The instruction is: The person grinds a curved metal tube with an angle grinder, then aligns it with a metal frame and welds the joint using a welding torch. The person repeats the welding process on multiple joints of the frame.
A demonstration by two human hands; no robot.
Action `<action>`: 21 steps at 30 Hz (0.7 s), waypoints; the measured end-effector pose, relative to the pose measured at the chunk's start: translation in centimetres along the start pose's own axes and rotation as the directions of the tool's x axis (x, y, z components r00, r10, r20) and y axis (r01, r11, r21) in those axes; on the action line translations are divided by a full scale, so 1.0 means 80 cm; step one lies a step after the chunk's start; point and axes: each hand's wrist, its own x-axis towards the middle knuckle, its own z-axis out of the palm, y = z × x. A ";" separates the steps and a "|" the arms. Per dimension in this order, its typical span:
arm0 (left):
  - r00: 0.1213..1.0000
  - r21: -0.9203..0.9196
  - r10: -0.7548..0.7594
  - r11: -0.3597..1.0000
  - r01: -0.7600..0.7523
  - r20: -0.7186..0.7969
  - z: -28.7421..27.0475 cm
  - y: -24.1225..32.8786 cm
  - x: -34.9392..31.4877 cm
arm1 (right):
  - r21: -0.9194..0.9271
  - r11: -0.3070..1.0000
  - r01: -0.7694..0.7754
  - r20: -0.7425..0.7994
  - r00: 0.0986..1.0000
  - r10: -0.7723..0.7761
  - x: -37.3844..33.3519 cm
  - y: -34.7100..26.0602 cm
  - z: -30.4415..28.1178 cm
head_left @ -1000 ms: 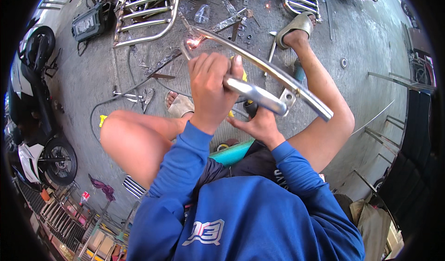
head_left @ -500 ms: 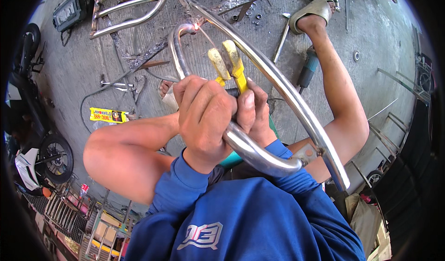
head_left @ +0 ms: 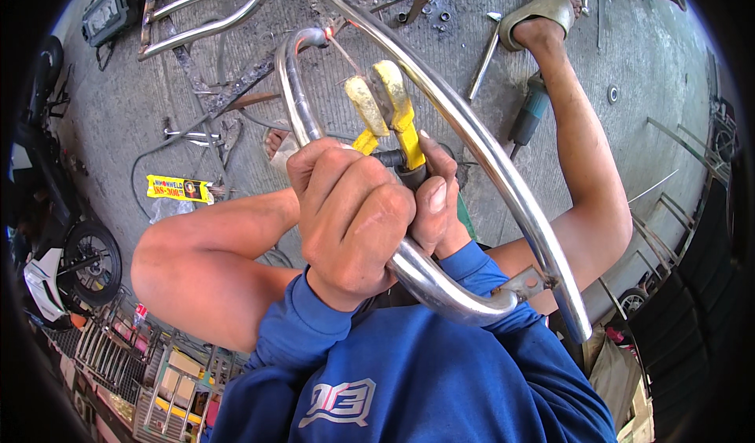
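My left hand [head_left: 354, 219] is closed round a bent, shiny metal tube [head_left: 440, 282], which curves up past my fist to an open end near the floor pieces. My right hand [head_left: 442, 207] grips a welding electrode holder [head_left: 405, 124] with worn yellow jaws and a dark handle. A thin welding rod [head_left: 343, 56] runs from those jaws to the tube's upper end, where the metal glows orange. Alongside lies a longer curved tube [head_left: 480, 152], joined to the bent one near my right forearm by a small drilled plate [head_left: 528, 283].
A grinder [head_left: 528, 113] and a hammer-like tool [head_left: 485, 62] lie on the concrete to the right. A yellow packet [head_left: 179, 189] with rods, pliers [head_left: 230, 140] and a cable are at left. Tube frames [head_left: 208, 26] lie far left; a motorbike wheel [head_left: 93, 264] stands left.
The bright spot at the tube's end has dimmed to a duller orange. Tube end, holder and hands sit slightly further left in view. Both grips stay the same.
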 end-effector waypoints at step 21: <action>0.997 -0.029 -0.062 0.998 0.061 -0.036 0.003 -0.001 -0.009 | 0.163 0.983 -0.089 0.003 0.996 0.090 -0.009 0.001 0.000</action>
